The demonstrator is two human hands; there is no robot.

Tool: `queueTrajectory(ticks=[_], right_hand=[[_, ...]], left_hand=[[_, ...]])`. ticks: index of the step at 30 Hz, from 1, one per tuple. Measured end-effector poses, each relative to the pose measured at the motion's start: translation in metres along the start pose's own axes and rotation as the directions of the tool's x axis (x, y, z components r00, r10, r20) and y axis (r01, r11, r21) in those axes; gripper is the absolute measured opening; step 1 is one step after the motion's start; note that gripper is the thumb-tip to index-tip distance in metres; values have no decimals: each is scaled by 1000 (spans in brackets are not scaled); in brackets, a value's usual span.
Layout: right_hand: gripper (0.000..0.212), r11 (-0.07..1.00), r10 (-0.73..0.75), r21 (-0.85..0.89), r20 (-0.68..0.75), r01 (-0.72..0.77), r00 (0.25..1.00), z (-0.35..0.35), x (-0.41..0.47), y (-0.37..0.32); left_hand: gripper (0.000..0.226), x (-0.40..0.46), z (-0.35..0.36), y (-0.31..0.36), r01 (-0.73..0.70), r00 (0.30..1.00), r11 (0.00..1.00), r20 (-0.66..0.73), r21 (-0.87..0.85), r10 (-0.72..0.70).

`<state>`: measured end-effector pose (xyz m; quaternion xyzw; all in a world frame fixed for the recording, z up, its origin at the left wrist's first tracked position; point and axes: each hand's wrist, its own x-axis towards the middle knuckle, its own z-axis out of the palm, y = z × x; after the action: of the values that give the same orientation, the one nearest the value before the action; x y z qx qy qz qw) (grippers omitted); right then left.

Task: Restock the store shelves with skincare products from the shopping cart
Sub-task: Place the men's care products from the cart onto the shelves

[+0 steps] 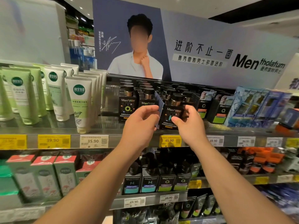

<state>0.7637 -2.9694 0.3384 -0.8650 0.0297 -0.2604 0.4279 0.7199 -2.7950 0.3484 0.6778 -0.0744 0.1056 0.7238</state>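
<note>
A black squarish pump bottle with a bronze collar [174,110] is held at the front edge of the upper steel shelf [103,130], beside like bottles already standing there. The grip of the right hand [187,122] is closed on it, thumb across the label and fingers curled round its right side. The grip of the left hand [140,122] is pinched on a thin blue-grey divider card [159,107] that stands between this bottle and its left neighbour. The bottle is judged rigid plastic, moderately heavy if full, with smooth and somewhat slippery faces; it is best taken by the flat body, not by the pump head, which may turn or depress. "Mentholatum" can be read on the label, with a large "H" half hidden by the thumb; an "O2" bottle [127,104] stands to the left. The banner [226,59] behind reads "Mentholatum" and "进阶不止一面". Price tags [169,141] along the shelf edge read 39.90, 35.90, 45.90 and 49.90.
</note>
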Motion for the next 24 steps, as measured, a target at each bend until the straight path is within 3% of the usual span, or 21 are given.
queueTrajectory(ticks=[7,24], right_hand=[[66,998,14,-64,22,-13,1000,3,3,2],[66,995,27,-92,52,-22,998,3,0,2]], left_hand=[[26,1,-4,2,-38,999,999,-24,-15,38],[24,2,-7,-2,-52,998,999,-34,1,52]])
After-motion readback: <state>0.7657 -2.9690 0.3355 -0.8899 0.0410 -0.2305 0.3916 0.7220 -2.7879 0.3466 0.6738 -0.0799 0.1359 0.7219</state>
